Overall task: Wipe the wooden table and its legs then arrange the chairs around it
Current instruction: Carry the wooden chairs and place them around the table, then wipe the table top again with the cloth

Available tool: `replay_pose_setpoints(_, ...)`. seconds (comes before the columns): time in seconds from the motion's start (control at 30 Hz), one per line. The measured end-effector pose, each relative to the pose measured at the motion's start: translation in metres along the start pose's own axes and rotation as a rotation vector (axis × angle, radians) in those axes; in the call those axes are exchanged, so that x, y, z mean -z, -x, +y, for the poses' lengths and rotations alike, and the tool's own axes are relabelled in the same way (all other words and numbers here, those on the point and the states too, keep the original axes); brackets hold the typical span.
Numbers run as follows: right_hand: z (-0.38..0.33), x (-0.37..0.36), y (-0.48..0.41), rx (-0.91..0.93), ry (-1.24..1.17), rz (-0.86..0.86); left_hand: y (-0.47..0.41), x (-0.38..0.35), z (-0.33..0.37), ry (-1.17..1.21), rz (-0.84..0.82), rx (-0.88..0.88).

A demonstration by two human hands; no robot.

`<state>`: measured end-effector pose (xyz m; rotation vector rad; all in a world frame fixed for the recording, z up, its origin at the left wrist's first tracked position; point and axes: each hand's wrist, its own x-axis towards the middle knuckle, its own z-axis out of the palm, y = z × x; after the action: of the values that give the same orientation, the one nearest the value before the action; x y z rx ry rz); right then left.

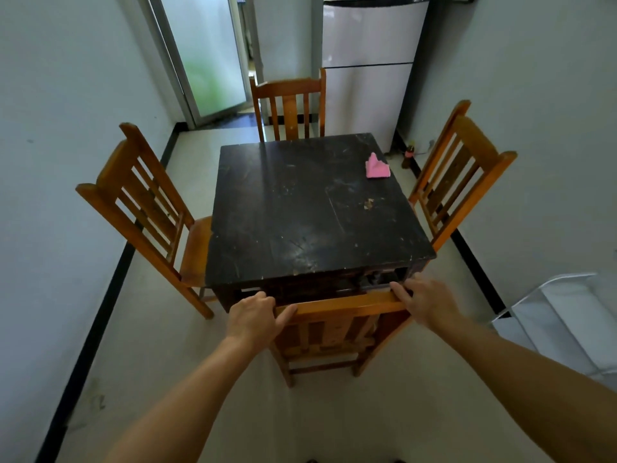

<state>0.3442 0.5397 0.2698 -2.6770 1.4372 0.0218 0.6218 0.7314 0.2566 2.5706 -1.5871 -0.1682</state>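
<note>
Head view — left hand (252, 317) and right hand (422, 304) each grasp the top rail of the near orange slatted wooden chair (334, 332), tucked against the dark square wooden bench (310, 212) — crumpled pink cloth (376, 167) on top.

I have both bare arms stretched forward and almost straight, my left hand (255, 317) curled over the left end of the near chair's top rail (344, 305) with the thumb lying along it, and my right hand (425, 304) gripping the right end, fingers hooked over its far side.
</note>
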Motion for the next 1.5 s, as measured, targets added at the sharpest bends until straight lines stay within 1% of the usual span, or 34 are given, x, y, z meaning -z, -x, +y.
replay_pose_setpoints(0.1, 0.003, 0.006, 0.007, 0.012, -0.144, -0.050, -0.009, 0.012, 0.001, -0.051, -0.087, -0.029)
replay_pose_setpoints(0.17, 0.008, 0.014, 0.005, -0.028, -0.283, -0.089, -0.023, 0.024, 0.008, -0.073, -0.145, -0.058)
replay_pose_setpoints(0.23, 0.017, 0.023, -0.005, -0.076, -0.377, -0.066, -0.042, 0.036, 0.022, -0.075, -0.155, -0.107)
replay_pose_setpoints(0.33, 0.038, 0.032, -0.023, -0.128, -0.413, -0.007, -0.073, 0.049, 0.060, -0.061, -0.102, -0.173)
replay_pose_setpoints(0.5, 0.082, 0.041, -0.047, -0.140, -0.389, -0.032, -0.123, 0.057, 0.135, -0.051, -0.039, -0.282)
replay_pose_setpoints(0.6, 0.121, 0.040, -0.071, -0.134, -0.395, -0.057, -0.157, 0.049, 0.175, -0.035, -0.040, -0.287)
replay_pose_setpoints(0.73, 0.187, 0.035, -0.122, -0.102, -0.390, -0.098, -0.208, 0.026, 0.225, -0.051, -0.060, -0.225)
replay_pose_setpoints(0.87, 0.246, 0.044, -0.175, -0.049, -0.374, -0.148, -0.259, 0.004, 0.274, -0.026, -0.130, -0.135)
replay_pose_setpoints(1.03, 0.292, 0.053, -0.243, 0.025, -0.336, -0.205, -0.295, -0.015, 0.315, 0.031, -0.215, -0.031)
replay_pose_setpoints(1.13, 0.289, 0.046, -0.290, 0.100, -0.307, -0.244, -0.311, -0.021, 0.309, 0.046, -0.243, 0.034)
replay_pose_setpoints(1.37, 0.246, 0.017, -0.381, 0.239, -0.285, -0.344, -0.364, -0.035, 0.266, 0.090, -0.312, 0.235)
replay_pose_setpoints(1.43, 0.238, 0.017, -0.413, 0.269, -0.247, -0.355, -0.384, -0.040, 0.258, 0.124, -0.311, 0.272)
replay_pose_setpoints(1.5, 0.232, 0.016, -0.444, 0.305, -0.186, -0.313, -0.403, -0.046, 0.255, 0.150, -0.309, 0.290)
